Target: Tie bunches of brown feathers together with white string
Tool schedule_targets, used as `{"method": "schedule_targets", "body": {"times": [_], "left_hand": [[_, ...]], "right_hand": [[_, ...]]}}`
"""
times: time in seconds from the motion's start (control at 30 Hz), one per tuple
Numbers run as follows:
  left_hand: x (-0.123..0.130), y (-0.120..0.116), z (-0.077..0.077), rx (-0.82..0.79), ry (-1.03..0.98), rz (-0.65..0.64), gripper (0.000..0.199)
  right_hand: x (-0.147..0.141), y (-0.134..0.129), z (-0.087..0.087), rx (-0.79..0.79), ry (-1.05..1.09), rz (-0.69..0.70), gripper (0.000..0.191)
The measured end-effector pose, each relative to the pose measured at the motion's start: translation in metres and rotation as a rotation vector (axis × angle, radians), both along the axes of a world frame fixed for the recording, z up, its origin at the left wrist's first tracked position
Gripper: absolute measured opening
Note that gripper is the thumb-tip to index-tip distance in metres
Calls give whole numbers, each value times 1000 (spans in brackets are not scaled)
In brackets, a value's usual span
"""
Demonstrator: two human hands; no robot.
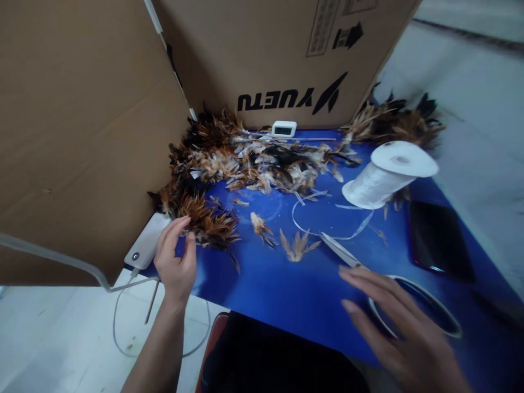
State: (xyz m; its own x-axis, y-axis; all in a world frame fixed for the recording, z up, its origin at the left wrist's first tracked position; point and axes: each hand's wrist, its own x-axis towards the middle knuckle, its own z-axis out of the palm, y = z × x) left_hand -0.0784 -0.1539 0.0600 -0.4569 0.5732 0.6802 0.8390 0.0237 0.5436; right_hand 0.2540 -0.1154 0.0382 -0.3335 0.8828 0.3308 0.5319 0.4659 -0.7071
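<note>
My left hand (176,265) is at the left edge of the blue table, thumb and fingers apart with nothing visible between them. It is beside a white power bank (143,248) and a pile of brown feathers (200,215). My right hand (397,322) hovers over a pair of scissors (341,251), fingers spread and holding nothing. It hides part of the white handles; the blades point up and left. Small loose feather clusters, one pale brown (297,248) and one cream (260,226), lie between my hands.
A spool of white ribbon (380,177) stands at the right, its loose end (352,237) curling across the table. A dark phone (440,240) lies near the right edge. Cardboard panels (229,49) rise behind and left. A small white digital display (284,129) and more feathers (393,123) are at the back.
</note>
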Motion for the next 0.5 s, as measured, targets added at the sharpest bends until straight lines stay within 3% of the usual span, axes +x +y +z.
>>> {"method": "schedule_targets", "body": {"times": [0.07, 0.13, 0.23, 0.27, 0.3, 0.37, 0.5], "left_hand": [[34, 2, 9, -11, -31, -177, 28], [73, 5, 8, -40, -43, -389, 35], [120, 17, -8, -86, 146, -824, 54], [128, 23, -14, -71, 196, -888, 55], [132, 31, -20, -93, 259, -926, 53], [128, 48, -27, -167, 298, -817, 47], [104, 81, -26, -261, 319, -646, 24]], "right_hand": [[-26, 0, 6, -290, 237, 81, 54], [-52, -2, 9, -560, 566, 150, 54], [-82, -10, 8, -815, 873, 171, 44], [-86, -12, 7, -880, 915, 167, 45], [-88, -14, 7, -944, 935, 184, 45], [-80, -15, 7, -946, 908, 168, 41], [-49, -11, 13, -601, 610, 4, 28]]}}
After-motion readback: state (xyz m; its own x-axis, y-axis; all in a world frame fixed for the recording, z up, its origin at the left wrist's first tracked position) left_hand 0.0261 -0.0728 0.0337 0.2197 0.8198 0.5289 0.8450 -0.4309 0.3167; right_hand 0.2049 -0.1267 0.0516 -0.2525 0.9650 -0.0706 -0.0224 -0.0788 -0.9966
